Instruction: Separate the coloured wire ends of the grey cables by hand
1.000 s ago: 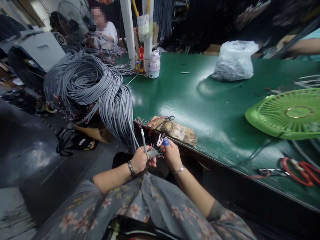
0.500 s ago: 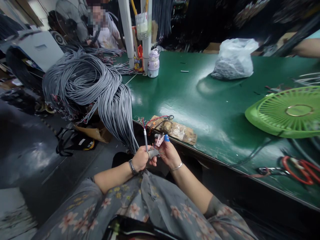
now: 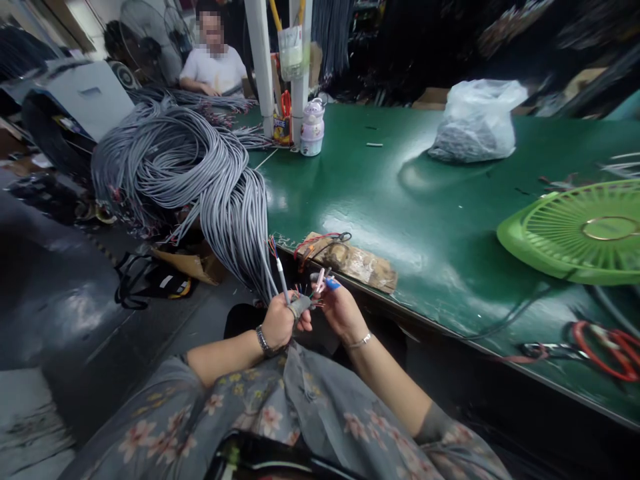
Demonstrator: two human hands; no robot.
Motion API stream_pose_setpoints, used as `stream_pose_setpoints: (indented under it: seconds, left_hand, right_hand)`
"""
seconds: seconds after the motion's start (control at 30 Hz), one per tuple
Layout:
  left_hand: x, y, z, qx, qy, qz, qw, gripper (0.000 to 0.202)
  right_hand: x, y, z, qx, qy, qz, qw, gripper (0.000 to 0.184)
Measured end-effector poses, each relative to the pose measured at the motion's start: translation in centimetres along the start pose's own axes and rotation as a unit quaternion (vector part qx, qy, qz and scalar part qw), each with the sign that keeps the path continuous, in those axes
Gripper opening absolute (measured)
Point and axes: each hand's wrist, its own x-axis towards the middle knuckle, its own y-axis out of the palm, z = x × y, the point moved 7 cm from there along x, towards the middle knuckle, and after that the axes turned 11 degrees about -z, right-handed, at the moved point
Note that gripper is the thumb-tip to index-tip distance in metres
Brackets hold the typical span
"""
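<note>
In front of my lap, my left hand (image 3: pixel 281 321) is closed round a grey cable (image 3: pixel 283 277) whose upper end fans into thin coloured wires (image 3: pixel 273 247). A grey wrapping (image 3: pixel 300 307) covers a finger of that hand, and more short wire ends stick up beside it. Close on the right, my right hand (image 3: pixel 343 310) pinches a small pale pink clip (image 3: pixel 320 280) between thumb and fingers. Blue covering (image 3: pixel 331 284) sits on its thumb. Both hands are just short of the table edge, nearly touching.
Coiled grey cables (image 3: pixel 175 153) hang over the table's left edge. A worn wooden block (image 3: pixel 367 267) lies at the near edge of the green table (image 3: pixel 350 193). A plastic bag (image 3: pixel 475 123), a green fan (image 3: pixel 580 230) and red-handled pliers (image 3: pixel 600 350) are rightward. A person (image 3: pixel 215 67) sits behind.
The cable's wire end has tilted left, and the clip has turned more upright in my right hand. My view has shifted slightly, and the person behind sits more upright.
</note>
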Motion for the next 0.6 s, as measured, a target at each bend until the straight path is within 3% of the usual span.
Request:
stream_pose_setpoints:
  seconds: [0.1,0.3,0.47,0.6]
  left_hand:
    - [0.1,0.4,-0.2,-0.002,0.004,0.007,1.0,0.054]
    - [0.2,1.1,-0.2,0.008,0.009,0.028,1.0,0.053]
    - [0.4,1.2,-0.2,0.005,0.006,0.016,1.0,0.053]
    - [0.4,1.1,-0.2,0.016,0.004,0.007,1.0,0.053]
  right_hand:
    - [0.5,-0.3,-0.3,0.002,-0.004,-0.011,1.0,0.051]
    - [1.6,-0.7,-1.2,0.005,0.01,0.018,1.0,0.037]
    - [1.8,-0.2,-1.8,0.035,0.059,0.04,0.997,0.038]
    - [2.0,-0.1,-1.8,0.052,0.048,0.032,0.997,0.036]
